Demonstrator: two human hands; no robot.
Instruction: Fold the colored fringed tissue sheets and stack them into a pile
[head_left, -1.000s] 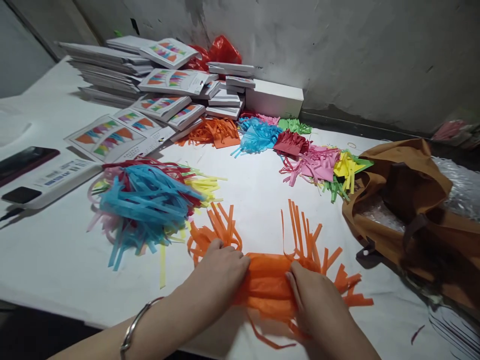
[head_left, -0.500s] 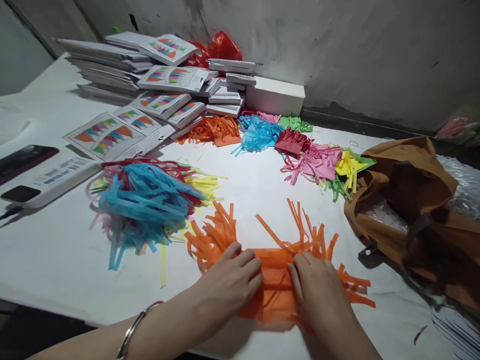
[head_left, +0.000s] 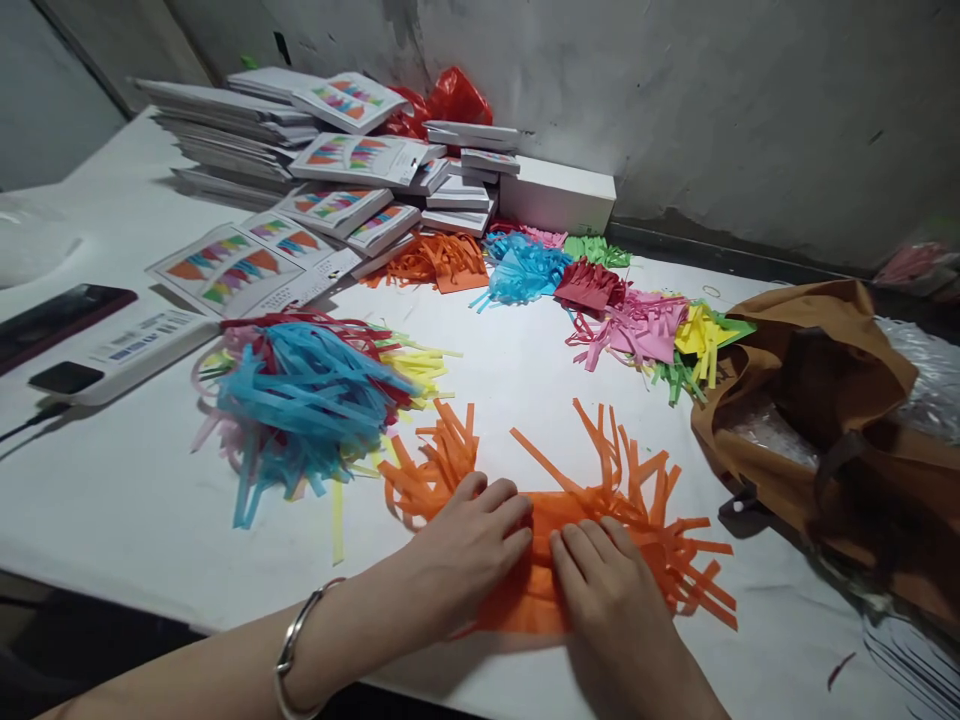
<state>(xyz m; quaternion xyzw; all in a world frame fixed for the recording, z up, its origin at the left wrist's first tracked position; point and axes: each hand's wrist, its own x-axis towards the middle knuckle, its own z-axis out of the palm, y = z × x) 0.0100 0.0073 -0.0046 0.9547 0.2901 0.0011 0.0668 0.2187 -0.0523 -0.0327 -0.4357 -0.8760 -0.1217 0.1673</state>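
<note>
Orange fringed tissue paper [head_left: 551, 508] lies near the table's front edge, its cut strips fanning out to both sides. On the left part of its plain middle band, my left hand [head_left: 469, 545] presses down with bent fingers and wears a silver bangle on the wrist. My right hand [head_left: 606, 578] grips the right part of the band, fingers curled over a fold and close to my left hand. The thumbs are mostly hidden. To the left sits a heap of blue tissue tassels [head_left: 307, 395], with red, pink and yellow strips beneath.
Small bundles of tissue fringe, such as a pink one [head_left: 645, 325], form a row farther back. Stacked printed packets [head_left: 360, 160] stand by the wall beside a white box [head_left: 559, 195]. A brown bag [head_left: 810, 290] is at right; a phone [head_left: 64, 320] lies at left.
My right hand has moved left along the orange paper, nearer my left hand, which has shifted slightly right. The right-hand strips have changed position, and the view has shifted a little.
</note>
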